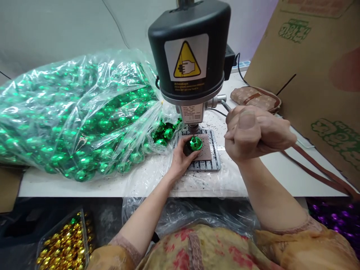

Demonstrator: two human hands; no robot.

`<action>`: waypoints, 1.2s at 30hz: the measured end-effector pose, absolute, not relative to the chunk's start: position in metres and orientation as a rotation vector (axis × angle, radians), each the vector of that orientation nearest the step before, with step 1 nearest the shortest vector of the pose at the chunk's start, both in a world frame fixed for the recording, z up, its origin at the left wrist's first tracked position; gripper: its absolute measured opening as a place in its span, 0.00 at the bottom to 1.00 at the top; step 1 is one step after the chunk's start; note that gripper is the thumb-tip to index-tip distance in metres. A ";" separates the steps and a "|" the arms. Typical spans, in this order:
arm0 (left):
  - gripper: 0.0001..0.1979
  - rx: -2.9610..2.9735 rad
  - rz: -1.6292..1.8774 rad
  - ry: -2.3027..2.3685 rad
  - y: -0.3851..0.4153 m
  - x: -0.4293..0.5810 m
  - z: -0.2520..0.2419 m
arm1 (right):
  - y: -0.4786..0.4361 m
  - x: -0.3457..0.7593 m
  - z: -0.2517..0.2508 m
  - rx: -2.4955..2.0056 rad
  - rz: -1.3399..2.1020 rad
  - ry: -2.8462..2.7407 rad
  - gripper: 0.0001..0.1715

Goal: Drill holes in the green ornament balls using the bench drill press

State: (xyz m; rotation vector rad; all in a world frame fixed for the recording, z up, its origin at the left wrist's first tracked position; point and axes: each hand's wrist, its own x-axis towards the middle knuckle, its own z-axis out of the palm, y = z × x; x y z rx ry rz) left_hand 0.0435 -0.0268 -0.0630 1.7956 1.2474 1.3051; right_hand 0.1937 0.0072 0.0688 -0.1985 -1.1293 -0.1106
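My left hand (pixel 182 155) is closed round a shiny green faceted ball (pixel 196 143), thumb and fingers at its sides. The ball rests on a pinkish-brown board (pixel 207 148) over the slotted metal base (pixel 216 165) of a bench drill press (pixel 189 52). Right above the ball is the drill's chuck (pixel 193 128); whether the bit touches the ball I cannot tell. On the right, my right hand (pixel 253 131) makes a fist round the drill press's feed lever (pixel 225 106), whose far end is hidden inside the fingers.
A clear plastic bag (pixel 75 120) of green balls fills the table's left, some spilling from its mouth. A patterned purse (pixel 253 98) and a large cardboard box (pixel 317 75) stand right. Dark shavings dot the white table (pixel 98 187). Below left is a bin of gold balls (pixel 64 243).
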 end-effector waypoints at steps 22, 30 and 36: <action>0.26 1.730 1.342 1.221 -0.028 0.045 -0.065 | 0.002 0.194 0.111 -0.319 0.128 -1.112 0.25; 0.25 1.704 1.463 1.358 -0.039 0.047 -0.065 | 0.027 0.195 0.138 -0.416 0.213 -1.138 0.26; 0.21 2.152 1.407 1.060 -0.112 0.050 -0.072 | 0.027 0.192 0.136 -0.401 0.165 -1.143 0.27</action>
